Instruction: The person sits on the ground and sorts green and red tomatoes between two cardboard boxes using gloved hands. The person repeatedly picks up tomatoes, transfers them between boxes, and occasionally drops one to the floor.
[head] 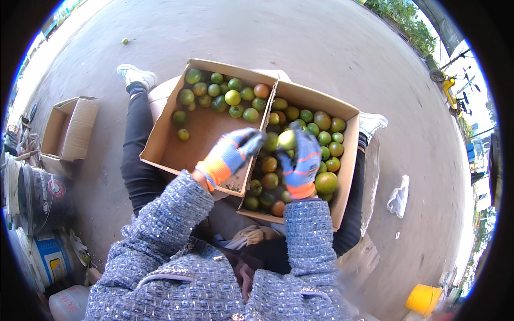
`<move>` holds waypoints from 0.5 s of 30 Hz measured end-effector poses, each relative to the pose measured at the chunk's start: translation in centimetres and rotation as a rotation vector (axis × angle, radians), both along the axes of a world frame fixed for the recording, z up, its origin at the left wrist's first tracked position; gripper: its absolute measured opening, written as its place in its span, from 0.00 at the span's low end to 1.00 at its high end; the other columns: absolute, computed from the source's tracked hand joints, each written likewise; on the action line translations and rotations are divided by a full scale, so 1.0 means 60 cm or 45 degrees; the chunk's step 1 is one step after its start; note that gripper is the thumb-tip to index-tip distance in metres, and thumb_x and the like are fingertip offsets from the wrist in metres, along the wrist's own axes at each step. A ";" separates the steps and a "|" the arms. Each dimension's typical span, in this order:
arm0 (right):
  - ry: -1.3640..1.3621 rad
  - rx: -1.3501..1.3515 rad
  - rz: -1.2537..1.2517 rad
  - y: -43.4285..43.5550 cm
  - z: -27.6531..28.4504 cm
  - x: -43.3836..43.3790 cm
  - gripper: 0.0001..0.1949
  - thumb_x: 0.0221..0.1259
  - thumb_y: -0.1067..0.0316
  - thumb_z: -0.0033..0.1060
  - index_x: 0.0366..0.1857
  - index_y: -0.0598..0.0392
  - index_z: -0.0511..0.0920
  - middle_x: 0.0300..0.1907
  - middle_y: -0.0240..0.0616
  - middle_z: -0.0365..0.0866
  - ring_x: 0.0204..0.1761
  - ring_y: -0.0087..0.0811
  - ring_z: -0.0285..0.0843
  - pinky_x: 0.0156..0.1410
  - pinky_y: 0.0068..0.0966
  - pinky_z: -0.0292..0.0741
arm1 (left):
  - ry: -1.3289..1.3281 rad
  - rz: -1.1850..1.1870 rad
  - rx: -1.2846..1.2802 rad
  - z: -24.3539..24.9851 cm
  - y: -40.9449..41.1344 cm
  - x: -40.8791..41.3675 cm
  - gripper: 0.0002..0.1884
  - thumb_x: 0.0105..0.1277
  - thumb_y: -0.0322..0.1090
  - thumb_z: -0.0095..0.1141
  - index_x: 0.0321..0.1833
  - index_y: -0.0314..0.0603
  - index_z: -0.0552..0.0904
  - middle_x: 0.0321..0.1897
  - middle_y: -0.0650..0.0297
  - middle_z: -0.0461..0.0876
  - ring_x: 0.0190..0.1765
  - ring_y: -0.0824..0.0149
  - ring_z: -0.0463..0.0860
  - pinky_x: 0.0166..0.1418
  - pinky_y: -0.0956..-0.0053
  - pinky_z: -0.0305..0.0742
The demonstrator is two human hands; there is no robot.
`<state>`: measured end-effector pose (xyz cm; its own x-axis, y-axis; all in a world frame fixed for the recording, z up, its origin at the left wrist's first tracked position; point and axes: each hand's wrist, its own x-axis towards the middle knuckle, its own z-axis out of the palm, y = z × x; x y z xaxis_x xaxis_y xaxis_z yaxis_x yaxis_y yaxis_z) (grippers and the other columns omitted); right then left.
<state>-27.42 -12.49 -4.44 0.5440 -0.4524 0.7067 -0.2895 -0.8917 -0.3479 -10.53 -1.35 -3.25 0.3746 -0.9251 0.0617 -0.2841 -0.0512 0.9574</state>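
My right hand (pixel 301 160), in a blue and orange work glove, holds a pale yellow-green tomato (pixel 286 140) over the right cardboard box (pixel 348 172). That box is filled with green and reddish tomatoes. My left hand (pixel 231 154), gloved alike, reaches across the right side of the left cardboard box (pixel 192 138). Its blurred fingertips are close to a dark green tomato (pixel 271 141) near the shared wall; whether they touch it I cannot tell. Green tomatoes (pixel 219 103) gather at the far end of the left box, with a small one (pixel 183 134) by its left wall.
An open cardboard carton (pixel 78 130) stands on the concrete floor at left, near a black bucket (pixel 44 196) and a blue-and-white pail (pixel 50 257). A white plastic bag (pixel 398 196) and yellow container (pixel 424 300) lie at right. One small fruit (pixel 125 41) is farther off.
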 end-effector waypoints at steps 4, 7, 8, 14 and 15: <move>-0.163 0.160 -0.614 -0.048 -0.009 -0.036 0.30 0.60 0.61 0.67 0.66 0.58 0.70 0.57 0.46 0.81 0.57 0.47 0.76 0.71 0.45 0.63 | -1.123 0.254 0.538 -0.010 0.018 0.119 0.22 0.69 0.45 0.60 0.61 0.44 0.79 0.54 0.52 0.82 0.54 0.52 0.82 0.57 0.60 0.77; 0.242 0.062 -0.921 -0.069 -0.036 -0.050 0.30 0.65 0.55 0.60 0.69 0.54 0.68 0.61 0.44 0.79 0.62 0.45 0.73 0.74 0.51 0.57 | -1.170 0.113 1.398 -0.044 0.016 0.181 0.30 0.66 0.48 0.62 0.69 0.48 0.72 0.62 0.50 0.76 0.61 0.49 0.79 0.63 0.58 0.76; 0.537 0.205 -0.949 -0.071 -0.049 -0.050 0.28 0.68 0.50 0.53 0.70 0.49 0.68 0.62 0.43 0.78 0.65 0.43 0.72 0.76 0.53 0.53 | -1.181 0.099 1.459 -0.060 0.019 0.187 0.31 0.64 0.46 0.64 0.69 0.48 0.72 0.63 0.51 0.75 0.62 0.48 0.78 0.65 0.58 0.75; 0.733 0.378 -0.824 -0.074 -0.083 -0.051 0.28 0.72 0.44 0.44 0.71 0.44 0.68 0.64 0.42 0.77 0.67 0.45 0.70 0.77 0.56 0.50 | -1.101 0.111 1.386 -0.113 0.017 0.219 0.30 0.62 0.41 0.66 0.67 0.44 0.74 0.62 0.49 0.78 0.66 0.50 0.76 0.67 0.61 0.74; 0.716 0.357 -0.845 -0.074 -0.078 -0.051 0.29 0.71 0.44 0.45 0.71 0.45 0.68 0.64 0.43 0.76 0.67 0.45 0.70 0.77 0.55 0.51 | -1.060 0.149 1.312 -0.112 0.018 0.220 0.28 0.63 0.41 0.65 0.66 0.44 0.75 0.61 0.48 0.79 0.65 0.50 0.77 0.66 0.59 0.75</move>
